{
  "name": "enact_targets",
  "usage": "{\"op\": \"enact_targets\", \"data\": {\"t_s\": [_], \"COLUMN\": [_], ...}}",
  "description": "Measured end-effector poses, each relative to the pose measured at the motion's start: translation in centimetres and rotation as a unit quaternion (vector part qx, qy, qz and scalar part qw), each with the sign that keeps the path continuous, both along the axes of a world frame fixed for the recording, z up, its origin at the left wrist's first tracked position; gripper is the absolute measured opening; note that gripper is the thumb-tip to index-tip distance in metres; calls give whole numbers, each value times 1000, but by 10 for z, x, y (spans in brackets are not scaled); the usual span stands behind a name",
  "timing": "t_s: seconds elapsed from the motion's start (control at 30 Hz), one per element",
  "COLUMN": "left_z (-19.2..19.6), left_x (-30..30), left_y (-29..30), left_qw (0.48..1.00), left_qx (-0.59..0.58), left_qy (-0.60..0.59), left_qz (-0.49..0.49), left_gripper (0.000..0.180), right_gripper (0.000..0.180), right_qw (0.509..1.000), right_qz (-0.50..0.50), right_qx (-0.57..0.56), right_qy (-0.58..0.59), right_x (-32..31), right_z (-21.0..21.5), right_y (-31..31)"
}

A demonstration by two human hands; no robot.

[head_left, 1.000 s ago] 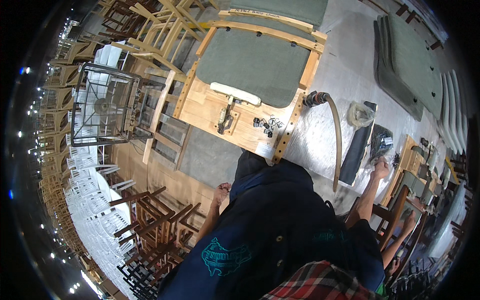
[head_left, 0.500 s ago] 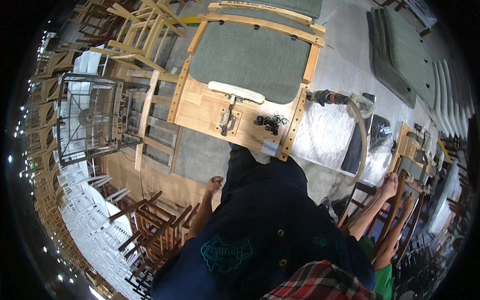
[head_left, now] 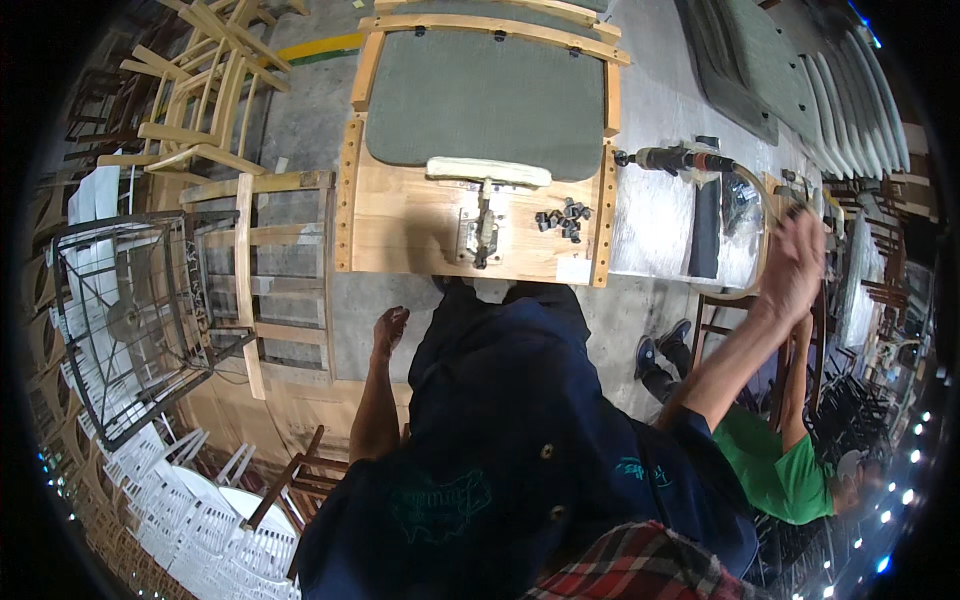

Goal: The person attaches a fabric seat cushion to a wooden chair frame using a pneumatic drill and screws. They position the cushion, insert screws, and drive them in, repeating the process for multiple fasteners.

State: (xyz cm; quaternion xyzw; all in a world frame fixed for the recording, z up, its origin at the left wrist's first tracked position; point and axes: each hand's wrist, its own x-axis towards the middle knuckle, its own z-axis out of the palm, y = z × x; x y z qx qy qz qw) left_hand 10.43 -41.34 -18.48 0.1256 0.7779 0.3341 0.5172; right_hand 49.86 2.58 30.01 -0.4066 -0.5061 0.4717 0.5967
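Saw the left hand [head_left: 392,325] low, apart from the bench, released, fingers loosely curled around nothing visible. Saw the right hand [head_left: 795,262] raised and blurred just beside the tan hose [head_left: 745,176]; could not tell any grasp there. Found the hose apparently joined to the power driver [head_left: 680,160], on the plastic-covered bench [head_left: 640,245] beside the wooden jig [head_left: 400,225], with the grey-green upholstered panel [head_left: 490,95] in the jig.

Judged snagging the chief risk: by catching the looped hose, could have dragged the driver off the bench or against the panel. Judged scattering possible too, given loose black clips [head_left: 563,220] near the jig's front edge. Also feared bumping the co-worker in green [head_left: 765,455], being so close.

Noted a white paper slip [head_left: 573,270] on the jig, too small to read, and teal embroidered lettering [head_left: 440,505] on the dark jacket [head_left: 500,400], faint and upside down. Made out no label on the driver.
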Motion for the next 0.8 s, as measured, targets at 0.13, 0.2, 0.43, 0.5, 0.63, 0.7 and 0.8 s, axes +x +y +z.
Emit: {"op": "enact_targets", "data": {"t_s": [0.13, 0.2, 0.43, 0.5, 0.63, 0.7, 0.8], "left_z": [-14, -25, -22, -32, -34, -38, -63], "left_x": [-29, -38, -35, -25, 3, 16, 22], "left_y": [-29, -49, -91, -109, -117, -119, -150], "left_qw": [998, 996, 996, 993, 988, 993, 997], "left_qx": [-52, -64, -44, -41, -11, -12, -69], "left_qy": [10, 37, 38, 2, -80, -94, 13], "left_qz": [-32, -40, 62, 111, 136, 76, 8], "left_gripper": [62, 62, 51, 48, 47, 45, 38], "right_gripper": [20, 17, 10, 9, 16, 17, 19], "right_qw": [991, 978, 937, 920, 888, 890, 921], "right_qz": [67, 112, 125, 116, 138, 144, 164], "right_qx": [-112, -164, -219, -214, -125, -115, -193], "right_qy": [-34, -70, -240, -306, -421, -417, -296], "right_x": [-122, -162, -266, -287, -300, -295, -286], "right_z": [-74, -124, -249, -262, -264, -266, -272], "right_y": [-1, 13, 65, 71, 84, 89, 87]}}
